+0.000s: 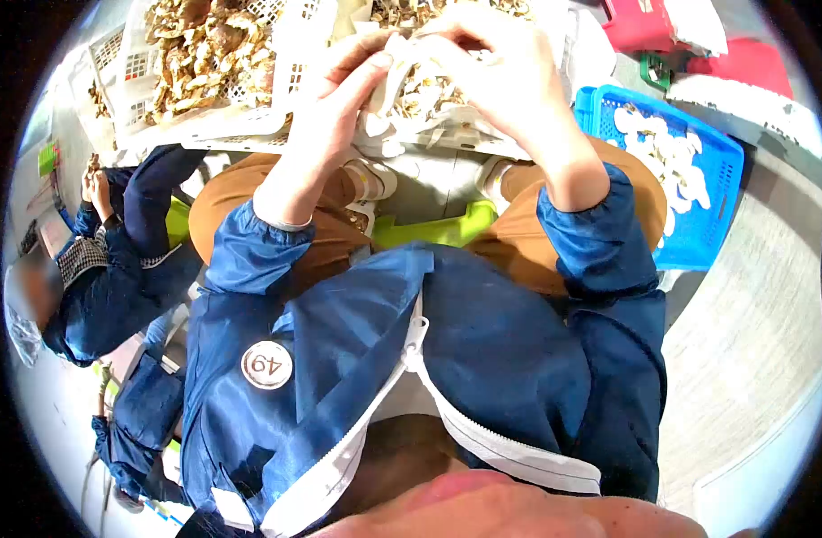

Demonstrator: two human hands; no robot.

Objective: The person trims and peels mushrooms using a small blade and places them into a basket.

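Observation:
Both my hands are close together over a white crate (482, 142) at the top middle. My left hand (350, 88) has its thumb and fingers closed on a pale, whitish piece (393, 73), perhaps a mushroom. My right hand (487, 63) is beside it, its fingers bent in toward the same piece; glare washes out the fingertips, so its grip is hard to see. Below the hands lie pale cut pieces (426, 93) in the crate. Brown mushrooms (209, 58) fill a white perforated crate (290, 67) to the left.
A blue basket (720, 179) holding white pieces (666, 157) stands at the right. Red and white items (639, 25) are at the top right. A light green object (438, 229) is between my knees. Two people (106, 260) in blue sit at the left.

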